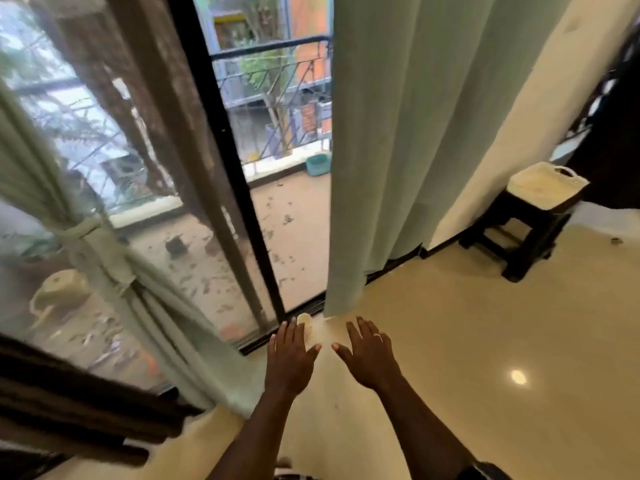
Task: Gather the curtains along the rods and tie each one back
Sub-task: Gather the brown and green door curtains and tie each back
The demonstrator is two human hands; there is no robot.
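Head view: our left hand (291, 355) and right hand (370, 358) were spread, empty; we judged the one-o'clock curtain (398, 133) needed gathering next.

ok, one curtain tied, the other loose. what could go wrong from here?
No tie for the loose curtain shows; left hand and right hand are open, empty. Its hem hangs at the door track and could snag. The small pale object by the hem might get stepped on.

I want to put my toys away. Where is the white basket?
In the head view the white basket sits on the right, on top of a dark stool, just past the hanging green curtain.
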